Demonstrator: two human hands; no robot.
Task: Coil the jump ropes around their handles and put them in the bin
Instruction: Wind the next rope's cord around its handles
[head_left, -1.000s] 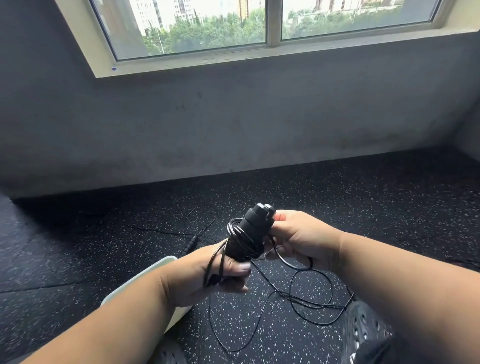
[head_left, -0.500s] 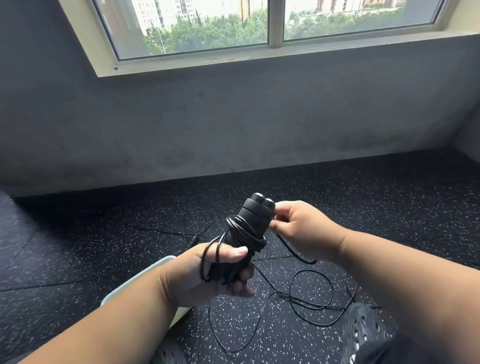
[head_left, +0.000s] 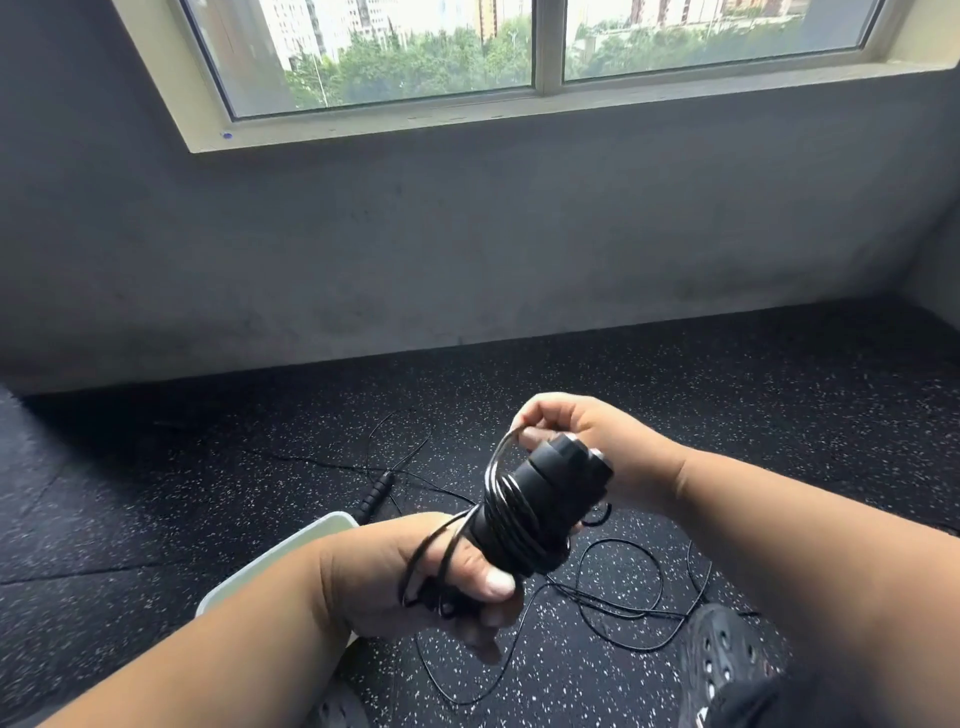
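Left hand (head_left: 415, 577) grips handles (head_left: 540, 499); right hand (head_left: 597, 441) pinches rope (head_left: 501, 467) (half-coiled).

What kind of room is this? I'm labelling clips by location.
Probably a gym or workout room: speckled black rubber floor, bare grey wall under a window, and jump ropes.

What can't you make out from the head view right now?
- Bin: only a pale rim shows; left forearm hides the inside.
- Handles: lower ends buried in the left hand.
- Rope: whether the right hand truly pinches it is unclear, fingers cover it.
- Second jump rope: one handle on the floor; the thin cord fades into speckled matting.
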